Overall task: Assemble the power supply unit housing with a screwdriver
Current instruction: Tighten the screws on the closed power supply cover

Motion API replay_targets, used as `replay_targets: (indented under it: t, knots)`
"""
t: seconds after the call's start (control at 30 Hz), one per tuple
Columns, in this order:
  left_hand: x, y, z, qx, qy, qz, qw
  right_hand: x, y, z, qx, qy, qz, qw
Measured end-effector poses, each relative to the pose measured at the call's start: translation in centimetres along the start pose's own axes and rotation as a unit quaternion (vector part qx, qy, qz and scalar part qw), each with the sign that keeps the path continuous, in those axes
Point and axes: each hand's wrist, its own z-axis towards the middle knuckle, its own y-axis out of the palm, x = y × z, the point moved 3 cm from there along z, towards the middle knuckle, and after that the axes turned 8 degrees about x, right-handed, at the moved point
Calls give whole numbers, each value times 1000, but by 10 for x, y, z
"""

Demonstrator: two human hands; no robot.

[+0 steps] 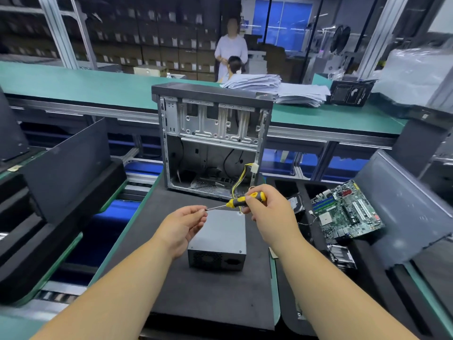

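1. The right hand (267,207) gripped the screwdriver (241,201) handle at frame centre.
2. The left hand's (182,225) fingers (199,212) pinched its tip.
3. The power supply unit (218,241) sat below on the counter (213,298).

Both my bare forearms reach forward and converge. My right hand (266,204) is curled in a closed grip, knuckles up; my left hand (182,225) pinches thumb against fingertips.

We note a motherboard (348,212) tilted at right, an open computer case (210,141) upright on the worktop (210,298), paper stacks (277,90) on the green bench behind
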Motion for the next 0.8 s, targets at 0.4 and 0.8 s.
replay_targets:
  t: [0.4, 0.8]
  knots:
    - [-1, 9, -27, 12, -15, 33, 999, 3, -16, -12, -22, -16, 4, 1000]
    - [-2, -13, -38, 30, 2, 43, 999, 2, -1, -21, -52, -28, 3, 998]
